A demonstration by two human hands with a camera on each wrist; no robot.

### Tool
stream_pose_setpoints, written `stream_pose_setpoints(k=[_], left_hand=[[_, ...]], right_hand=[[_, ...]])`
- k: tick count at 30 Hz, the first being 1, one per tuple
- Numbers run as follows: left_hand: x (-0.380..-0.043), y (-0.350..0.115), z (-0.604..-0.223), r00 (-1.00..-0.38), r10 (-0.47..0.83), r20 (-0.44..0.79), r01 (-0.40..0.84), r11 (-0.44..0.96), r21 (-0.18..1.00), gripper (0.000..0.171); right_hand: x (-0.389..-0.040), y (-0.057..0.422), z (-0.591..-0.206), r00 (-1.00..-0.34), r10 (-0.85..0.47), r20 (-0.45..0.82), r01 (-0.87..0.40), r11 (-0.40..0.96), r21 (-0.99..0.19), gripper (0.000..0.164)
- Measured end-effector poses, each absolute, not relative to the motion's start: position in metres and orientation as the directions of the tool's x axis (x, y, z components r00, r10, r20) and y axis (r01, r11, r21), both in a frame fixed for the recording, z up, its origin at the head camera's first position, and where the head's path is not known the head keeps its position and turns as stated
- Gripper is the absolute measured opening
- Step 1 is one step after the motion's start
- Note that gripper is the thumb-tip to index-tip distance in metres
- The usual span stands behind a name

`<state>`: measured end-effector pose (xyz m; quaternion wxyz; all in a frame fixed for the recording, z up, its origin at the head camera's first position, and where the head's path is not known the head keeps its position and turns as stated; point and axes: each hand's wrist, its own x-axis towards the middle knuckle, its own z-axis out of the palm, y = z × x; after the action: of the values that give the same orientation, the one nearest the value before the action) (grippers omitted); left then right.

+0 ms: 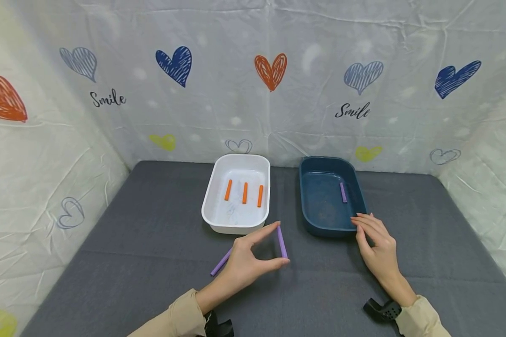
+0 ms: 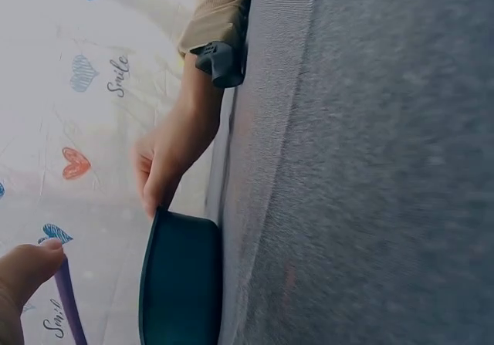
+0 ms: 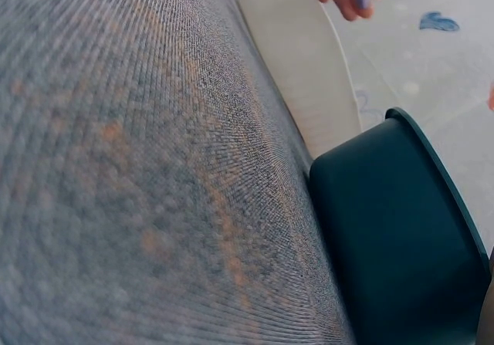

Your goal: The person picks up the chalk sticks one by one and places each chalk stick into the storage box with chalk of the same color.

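- Here, the left hand pinches a purple stick end to end, forefinger tip on its far end and thumb tip on its near end, just in front of the white tray and lifted off the desk.
- The held stick stands nearly on end in the head view; its long axis runs from the thumb up and away toward the white tray, leaning slightly left at the top.
- The left wrist view shows the same stick under a fingertip.
- A second purple stick lies flat on the desk, to the left of the held one and partly behind the left hand; its long axis runs on a diagonal, its near end pointing left and toward the person.
- The right hand lies with relaxed, straight fingers touching the near rim of the blue tray, holding nothing.
- Inside the blue tray, to the right of the white one, a third purple stick lies flat, pointing almost straight away from the person.
- Three orange sticks lie side by side inside the white tray, all pointing roughly away from the person.
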<state>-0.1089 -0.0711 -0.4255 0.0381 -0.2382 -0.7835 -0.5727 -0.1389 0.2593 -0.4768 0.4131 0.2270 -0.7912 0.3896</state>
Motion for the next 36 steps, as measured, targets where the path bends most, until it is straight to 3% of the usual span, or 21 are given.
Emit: stream_pose_setpoints(k=[22, 36], left_hand=[[-0.146, -0.018, -0.41, -0.889, 0.283, 0.359, 0.413, 0.159, 0.897, 0.074], [-0.178, 0.006, -0.395, -0.857, 0.259, 0.444, 0.492, 0.164, 0.855, 0.077]], right_hand=[[-0.139, 0.259, -0.477, -0.553, -0.034, 0.832, -0.682, 0.592, -0.429, 0.022], [-0.139, 0.259, -0.478, -0.553, -0.034, 0.833, -0.681, 0.594, -0.428, 0.022]])
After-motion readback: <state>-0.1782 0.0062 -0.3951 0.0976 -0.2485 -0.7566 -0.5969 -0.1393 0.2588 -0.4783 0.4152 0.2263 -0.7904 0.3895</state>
